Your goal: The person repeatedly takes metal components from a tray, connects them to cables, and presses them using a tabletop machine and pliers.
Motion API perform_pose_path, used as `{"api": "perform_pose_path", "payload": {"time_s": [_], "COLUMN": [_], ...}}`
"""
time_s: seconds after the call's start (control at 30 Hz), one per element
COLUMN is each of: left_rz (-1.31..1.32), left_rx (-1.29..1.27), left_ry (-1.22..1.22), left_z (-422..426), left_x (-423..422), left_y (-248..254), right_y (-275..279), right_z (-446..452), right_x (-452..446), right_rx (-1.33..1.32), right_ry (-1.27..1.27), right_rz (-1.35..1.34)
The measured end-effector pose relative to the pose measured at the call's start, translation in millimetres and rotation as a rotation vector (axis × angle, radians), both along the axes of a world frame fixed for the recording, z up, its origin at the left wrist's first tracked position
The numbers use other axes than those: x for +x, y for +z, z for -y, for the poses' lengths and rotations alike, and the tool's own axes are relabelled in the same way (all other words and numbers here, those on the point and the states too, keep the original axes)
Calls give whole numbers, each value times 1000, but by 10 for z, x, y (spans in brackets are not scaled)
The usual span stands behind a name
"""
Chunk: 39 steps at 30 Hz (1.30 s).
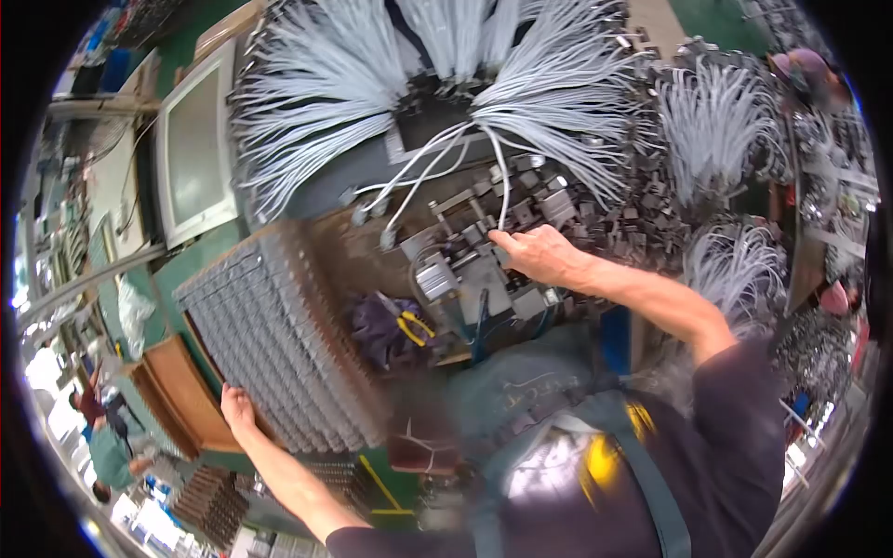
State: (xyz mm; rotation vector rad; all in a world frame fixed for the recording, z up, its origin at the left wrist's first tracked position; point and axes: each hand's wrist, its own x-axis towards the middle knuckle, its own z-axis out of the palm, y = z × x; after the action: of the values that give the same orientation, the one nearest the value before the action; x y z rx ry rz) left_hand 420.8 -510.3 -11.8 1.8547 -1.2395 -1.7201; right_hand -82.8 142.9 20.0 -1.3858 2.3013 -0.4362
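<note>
My right hand [544, 255] is closed, thumb and finger pinched at the lower end of a white cable [504, 181]. It is over a metal fixture [484, 284] with blocks and clamps on the bench. My left hand [238, 407] is far to the left, fingers curled at the near left edge of a tray of grey parts [270, 339] set in tight rows. What its fingers hold, if anything, is hidden. Several loose cable ends with grey connectors [388, 237] lie left of the fixture.
Large bundles of white cables [321, 88] fan out at the back of the bench. Yellow-handled pliers [414, 325] lie on a dark cloth [372, 335]. Small metal blocks [642, 209] crowd the right. A brown tray [191, 395] is at the left; other people [116, 456] are beyond.
</note>
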Motion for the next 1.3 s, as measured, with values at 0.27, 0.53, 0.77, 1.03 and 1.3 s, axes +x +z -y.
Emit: {"api": "perform_pose_path", "payload": {"time_s": [0.27,0.53,0.77,1.03,1.3], "left_rz": [71,195,-259,-324,-515], "left_rx": [-17,-379,-515,-819,-174], "left_ry": [-14,123,-90,-1077,-1277], "left_z": [-31,-434,-1223,-4420,-5200], "left_x": [93,-104,-1330,-3798,-4295], "left_y": [-121,139,725,1023,477], "right_y": [-245,593,977,622,653], "right_z": [-1355,-1025,-754,-1221,-980], "right_x": [-748,-280,-139,-232,-616], "right_rx": [196,-135,63,237,338], "right_ry": [-624,-782,-80,209,260], "right_rz": [-382,185,676,-180,649]}}
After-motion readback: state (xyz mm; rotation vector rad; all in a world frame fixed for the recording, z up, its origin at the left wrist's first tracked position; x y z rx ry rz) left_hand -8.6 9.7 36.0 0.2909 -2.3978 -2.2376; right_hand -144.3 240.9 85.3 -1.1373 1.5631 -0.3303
